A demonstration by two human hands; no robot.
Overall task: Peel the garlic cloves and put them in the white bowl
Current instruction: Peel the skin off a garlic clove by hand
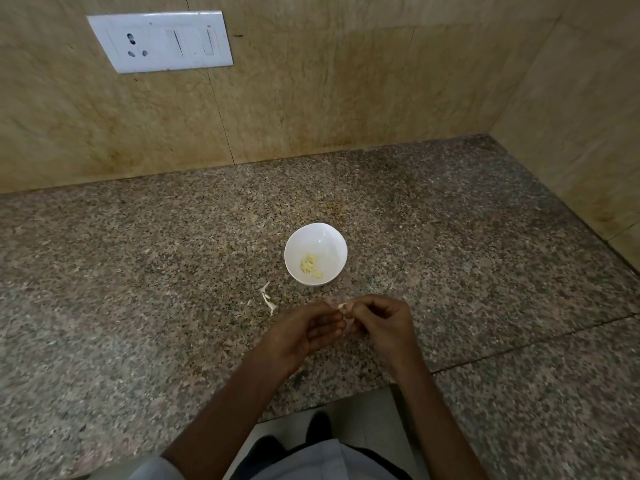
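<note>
A white bowl stands on the speckled granite counter and holds several pale yellow peeled garlic cloves. Just in front of the bowl my two hands meet above the counter. My right hand pinches a small white garlic clove at its fingertips. My left hand lies palm up beside it, its fingertips at the same clove; how much they grip is hidden. Papery skin hangs off the clove.
Loose white garlic skins lie on the counter left of my hands. A tiled wall with a white switch and socket plate rises behind, and another wall closes the right side. The counter's front edge is cut back near my body.
</note>
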